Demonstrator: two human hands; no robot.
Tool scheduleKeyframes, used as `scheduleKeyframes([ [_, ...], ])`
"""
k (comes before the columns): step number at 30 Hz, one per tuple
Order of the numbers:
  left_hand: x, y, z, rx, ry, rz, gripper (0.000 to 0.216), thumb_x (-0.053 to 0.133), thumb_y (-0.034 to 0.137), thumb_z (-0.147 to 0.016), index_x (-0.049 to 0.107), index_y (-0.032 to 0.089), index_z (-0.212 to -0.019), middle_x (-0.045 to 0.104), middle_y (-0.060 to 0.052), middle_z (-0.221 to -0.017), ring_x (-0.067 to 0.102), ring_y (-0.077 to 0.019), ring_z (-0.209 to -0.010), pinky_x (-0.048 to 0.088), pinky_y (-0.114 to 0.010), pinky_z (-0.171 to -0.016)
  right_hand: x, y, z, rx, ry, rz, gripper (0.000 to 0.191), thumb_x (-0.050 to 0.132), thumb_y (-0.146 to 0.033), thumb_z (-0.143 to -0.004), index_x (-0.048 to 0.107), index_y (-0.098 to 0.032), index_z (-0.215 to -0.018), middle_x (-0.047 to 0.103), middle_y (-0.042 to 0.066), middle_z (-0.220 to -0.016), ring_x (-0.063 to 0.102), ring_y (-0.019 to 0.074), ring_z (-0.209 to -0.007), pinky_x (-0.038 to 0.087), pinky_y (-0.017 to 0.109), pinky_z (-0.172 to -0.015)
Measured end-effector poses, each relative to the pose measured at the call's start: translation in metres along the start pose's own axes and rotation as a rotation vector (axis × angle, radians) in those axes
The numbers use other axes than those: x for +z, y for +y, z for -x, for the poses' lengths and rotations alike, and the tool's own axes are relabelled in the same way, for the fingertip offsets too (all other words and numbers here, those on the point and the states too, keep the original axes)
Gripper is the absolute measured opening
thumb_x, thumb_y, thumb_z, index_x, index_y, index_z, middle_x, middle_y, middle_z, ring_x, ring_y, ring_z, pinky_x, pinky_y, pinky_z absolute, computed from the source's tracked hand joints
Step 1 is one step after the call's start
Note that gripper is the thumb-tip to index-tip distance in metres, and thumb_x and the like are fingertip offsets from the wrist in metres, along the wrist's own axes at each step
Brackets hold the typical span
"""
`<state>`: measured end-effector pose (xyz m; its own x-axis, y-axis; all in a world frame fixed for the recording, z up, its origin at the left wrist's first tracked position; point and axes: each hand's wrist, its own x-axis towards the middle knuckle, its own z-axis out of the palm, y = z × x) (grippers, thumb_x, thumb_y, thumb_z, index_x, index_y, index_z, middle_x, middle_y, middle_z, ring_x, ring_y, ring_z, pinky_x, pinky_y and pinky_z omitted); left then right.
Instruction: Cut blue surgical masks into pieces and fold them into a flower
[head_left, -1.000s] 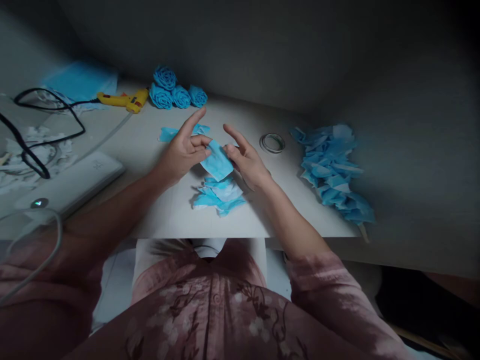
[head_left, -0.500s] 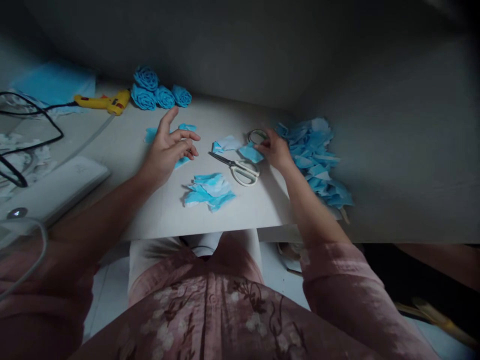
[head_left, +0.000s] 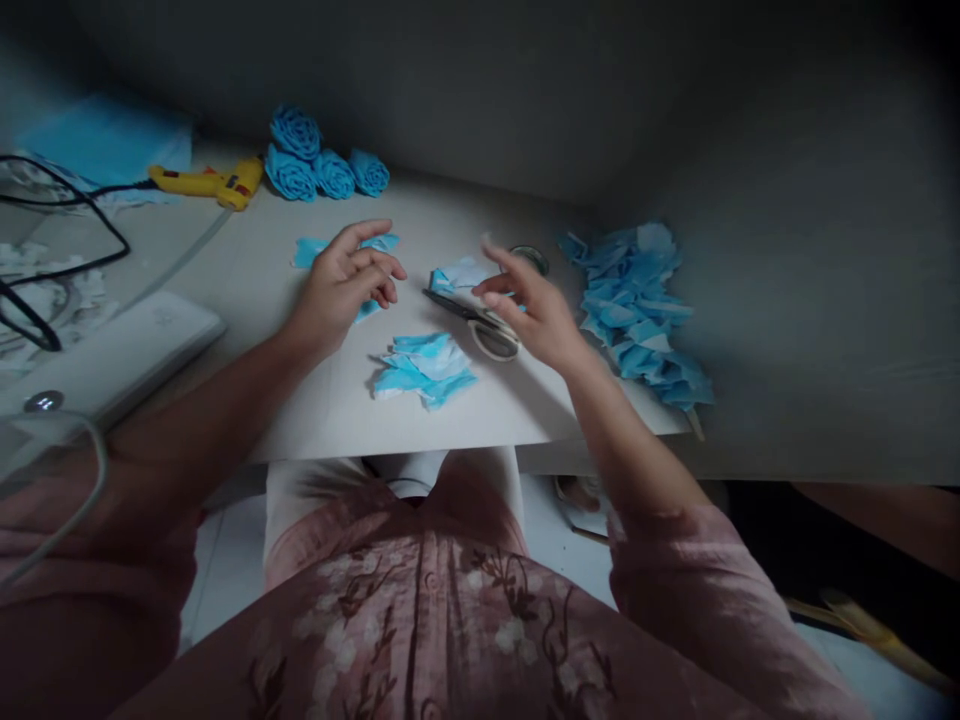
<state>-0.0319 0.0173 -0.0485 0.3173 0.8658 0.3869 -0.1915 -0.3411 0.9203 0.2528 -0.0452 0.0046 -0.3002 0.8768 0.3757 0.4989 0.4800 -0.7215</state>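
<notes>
My left hand [head_left: 346, 285] hovers over small blue paper pieces [head_left: 307, 252], its fingers loosely bent and apart, with nothing visible in them. My right hand [head_left: 534, 310], fingers spread, is above the white-handled scissors [head_left: 493, 342] and hides part of their handles. The dark blades point left. Beside the blades lies a blue-and-white scrap [head_left: 459, 274]. A round ring-shaped item [head_left: 531, 260], whose kind I cannot make out, sits just behind my right hand. Nearer me is a small pile of blue and white petal-like pieces [head_left: 426, 368].
Several rolled blue paper flowers [head_left: 315, 160] stand at the back. Left of them lie a yellow glue gun [head_left: 217, 183], blue sheets [head_left: 112, 145], black cable [head_left: 90, 200] and a white power strip [head_left: 150, 345]. A heap of blue pieces [head_left: 637, 310] lies against the right wall.
My right hand has come away from the ring-shaped item and the blue piece beside it, moving left over the scissors with fingers spread. My left hand has barely moved; its index finger is lower.
</notes>
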Motion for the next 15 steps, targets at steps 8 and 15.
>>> scheduleKeyframes([
  [8, 0.026, 0.039, 0.009, -0.191, 0.068, -0.043, 0.04, 0.069, 0.025, -0.085, 0.063, 0.019, -0.124, 0.069, -0.001, -0.077, 0.059, -0.011, -0.055, 0.044, -0.024, -0.055, 0.043, 0.003, 0.011, -0.082, -0.204, -0.021, 0.072, 0.075, -0.044, -0.092, 0.05, -0.024, -0.157, 0.076, 0.008, -0.117, 0.067, 0.02, -0.094, 0.058, 0.036, -0.09],
  [15, 0.026, 0.034, 0.009, -0.209, 0.05, -0.095, 0.042, 0.064, 0.021, -0.087, 0.063, 0.014, -0.129, 0.07, -0.003, -0.082, 0.063, -0.0122, -0.066, 0.048, -0.023, -0.06, 0.049, -0.007, -0.004, -0.083, -0.221, -0.072, 0.059, 0.064, -0.023, -0.094, 0.055, -0.02, -0.153, 0.076, 0.003, -0.099, 0.068, 0.0154, -0.086, 0.057, 0.029, -0.083],
])
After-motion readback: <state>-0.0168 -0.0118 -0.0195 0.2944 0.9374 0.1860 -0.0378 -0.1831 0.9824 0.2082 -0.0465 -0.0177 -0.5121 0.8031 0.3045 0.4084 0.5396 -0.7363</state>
